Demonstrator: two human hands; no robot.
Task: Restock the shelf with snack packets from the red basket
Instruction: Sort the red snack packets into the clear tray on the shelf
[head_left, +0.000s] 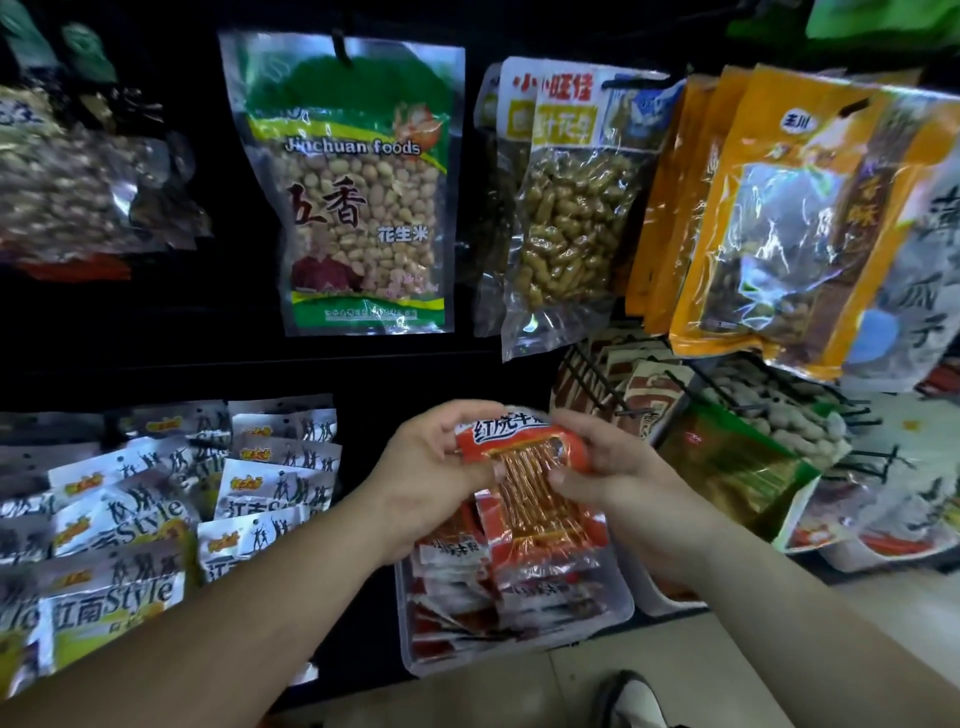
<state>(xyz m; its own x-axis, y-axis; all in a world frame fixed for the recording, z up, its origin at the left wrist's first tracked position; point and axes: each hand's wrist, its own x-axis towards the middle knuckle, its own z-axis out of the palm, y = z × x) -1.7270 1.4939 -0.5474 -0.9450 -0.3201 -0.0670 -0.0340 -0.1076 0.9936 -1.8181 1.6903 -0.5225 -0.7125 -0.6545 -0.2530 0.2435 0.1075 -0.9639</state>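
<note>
Hands at lower centre of the frame: left hand and right hand both pinch one red snack packet by its sides, just above the clear tray of similar packets. It should probably stay flat and go label-up onto that stack.

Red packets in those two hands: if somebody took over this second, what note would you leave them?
The left hand grips the left edge of the red bundle; the right hand pinches its right edge.
The bundle hangs above a clear tray holding stocked packets of similar red.
The red basket is not in view.
Done: tray partly filled.
Left: set this bundle down, probably in that tray, then fetch more.
</note>
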